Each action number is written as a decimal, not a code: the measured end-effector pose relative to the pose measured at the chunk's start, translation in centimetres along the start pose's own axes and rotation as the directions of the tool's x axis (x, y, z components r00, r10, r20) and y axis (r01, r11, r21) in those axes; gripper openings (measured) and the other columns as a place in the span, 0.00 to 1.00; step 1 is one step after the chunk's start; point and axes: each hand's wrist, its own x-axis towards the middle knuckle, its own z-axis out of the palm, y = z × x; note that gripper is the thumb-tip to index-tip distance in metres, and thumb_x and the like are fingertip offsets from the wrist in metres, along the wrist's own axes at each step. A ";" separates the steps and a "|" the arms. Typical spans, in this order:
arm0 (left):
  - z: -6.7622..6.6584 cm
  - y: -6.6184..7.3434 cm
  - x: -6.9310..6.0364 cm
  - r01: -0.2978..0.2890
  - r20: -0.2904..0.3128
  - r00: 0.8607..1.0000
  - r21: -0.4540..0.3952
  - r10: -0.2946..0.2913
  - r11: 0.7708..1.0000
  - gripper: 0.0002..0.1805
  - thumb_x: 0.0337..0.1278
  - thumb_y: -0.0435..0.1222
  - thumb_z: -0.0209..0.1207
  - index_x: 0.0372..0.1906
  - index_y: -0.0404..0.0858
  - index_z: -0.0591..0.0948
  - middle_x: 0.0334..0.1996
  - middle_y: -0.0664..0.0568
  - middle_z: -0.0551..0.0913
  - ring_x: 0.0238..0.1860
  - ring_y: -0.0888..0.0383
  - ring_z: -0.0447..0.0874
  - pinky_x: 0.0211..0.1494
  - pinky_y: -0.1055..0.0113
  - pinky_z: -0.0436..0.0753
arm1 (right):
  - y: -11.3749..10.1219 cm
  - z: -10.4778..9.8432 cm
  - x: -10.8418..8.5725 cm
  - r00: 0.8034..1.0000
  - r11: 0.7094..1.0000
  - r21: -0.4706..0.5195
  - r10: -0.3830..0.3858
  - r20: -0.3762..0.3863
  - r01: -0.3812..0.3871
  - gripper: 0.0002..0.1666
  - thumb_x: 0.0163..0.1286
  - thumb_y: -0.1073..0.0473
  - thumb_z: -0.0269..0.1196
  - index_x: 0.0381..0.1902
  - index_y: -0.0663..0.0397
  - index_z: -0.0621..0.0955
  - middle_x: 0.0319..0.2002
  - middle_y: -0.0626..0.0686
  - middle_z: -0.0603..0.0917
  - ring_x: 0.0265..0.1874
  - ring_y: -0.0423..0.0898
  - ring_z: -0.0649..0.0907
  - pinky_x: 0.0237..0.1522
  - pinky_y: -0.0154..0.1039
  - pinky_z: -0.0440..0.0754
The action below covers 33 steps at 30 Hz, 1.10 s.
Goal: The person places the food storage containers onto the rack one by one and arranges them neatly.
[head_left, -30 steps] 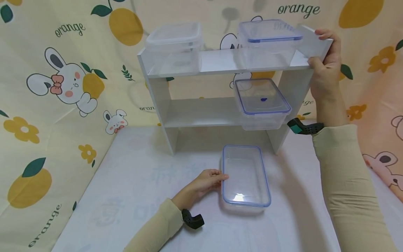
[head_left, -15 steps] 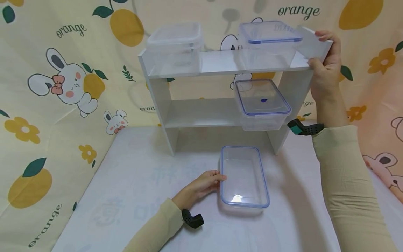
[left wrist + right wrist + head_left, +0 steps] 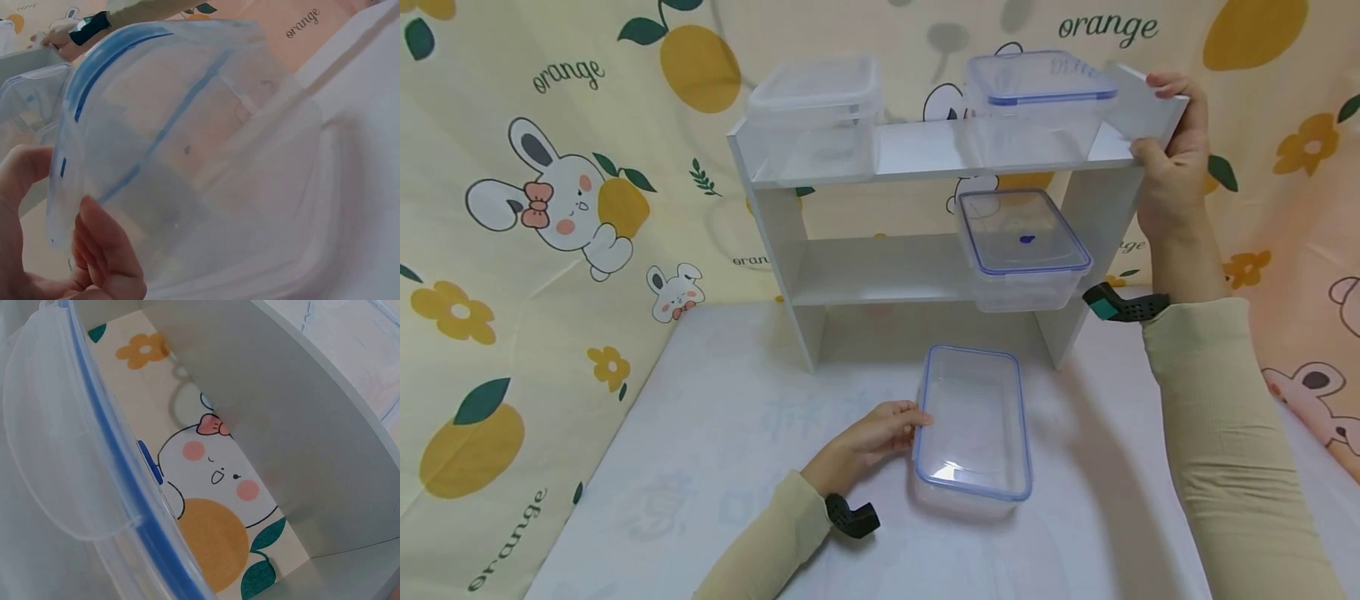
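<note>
On the table in front of the shelf lies a clear plastic food container (image 3: 973,425) with a blue-edged lid. My left hand (image 3: 872,437) pinches its left rim, the thumb on top. In the left wrist view, the thumb and fingers (image 3: 106,244) are on either side of the container's edge (image 3: 87,94). My right hand (image 3: 1176,167) grips the top of the right side panel of a white shelf rack (image 3: 880,267). Another blue-edged container (image 3: 1030,250) sits on the middle board at the right, its front jutting past the edge.
On the top board stand a clear container with a whitish lid (image 3: 816,117) at the left and a blue-lidded one (image 3: 1041,108) at the right. A patterned cloth (image 3: 550,333) hangs behind. The right wrist view shows a container (image 3: 106,425) close to the rack's grey boards (image 3: 306,412).
The container on the table has turned slightly, its near end swinging left. My left hand has moved a little left with it. My right hand stays on the rack.
</note>
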 end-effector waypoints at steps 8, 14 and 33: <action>-0.9 1.1 -0.5 -0.017 0.009 1.000 0.022 0.017 1.000 0.02 0.58 0.35 0.54 0.34 0.40 0.74 0.22 0.63 0.78 0.24 0.68 0.73 0.32 0.76 0.75 | -0.2 -0.2 0.0 1.000 1.000 0.006 0.028 -0.004 -0.028 0.28 0.58 0.86 0.38 0.46 0.55 0.69 0.61 0.51 0.69 0.64 0.49 0.65 0.65 0.42 0.68; -1.7 2.0 -1.4 -0.035 0.003 0.999 -0.001 0.035 0.999 0.05 0.60 0.34 0.53 0.30 0.43 0.76 0.21 0.64 0.77 0.24 0.69 0.72 0.32 0.78 0.75 | -0.2 -0.1 0.0 1.000 1.000 0.010 0.022 0.003 -0.022 0.29 0.58 0.87 0.37 0.46 0.55 0.70 0.60 0.51 0.70 0.63 0.49 0.66 0.61 0.40 0.70; -2.5 3.8 -2.6 -0.079 -0.031 0.996 -0.016 0.079 0.997 0.07 0.58 0.35 0.51 0.40 0.37 0.73 0.25 0.64 0.79 0.26 0.70 0.76 0.37 0.78 0.79 | -0.4 0.1 0.0 0.996 0.996 0.018 0.089 -0.021 -0.089 0.29 0.60 0.86 0.36 0.47 0.53 0.70 0.60 0.49 0.70 0.63 0.47 0.65 0.62 0.39 0.70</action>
